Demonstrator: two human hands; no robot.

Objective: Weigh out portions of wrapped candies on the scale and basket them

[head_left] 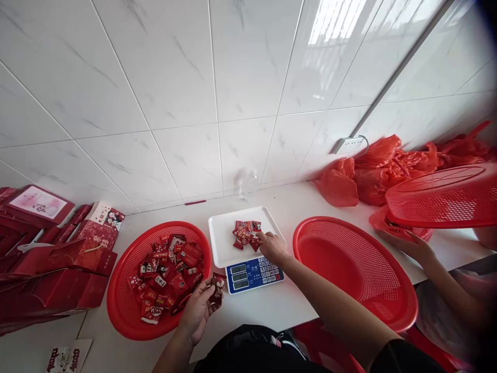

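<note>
My left hand (196,311) is closed on a dark red snack packet (218,288), held just off the near right rim of a red mesh basket (116,290). That basket contains many small red wrapped packets (171,272). My right hand (274,247) is over the white tray (221,252) of a digital scale, fingers bent together at a small red packet (254,244) on the right edge of a little pile of packets (243,232). Below the tray is the scale's blue panel (254,274) with its displays and keypad.
A second red basket (351,228) sits to the right. Beyond it, a co-worker's hands (415,246) are by a tilted red basket (442,199). Red plastic bags (373,171) lie along the wall near a power strip (347,145). Red gift boxes (89,248) are stacked left. A clear cup (246,185) stands behind.
</note>
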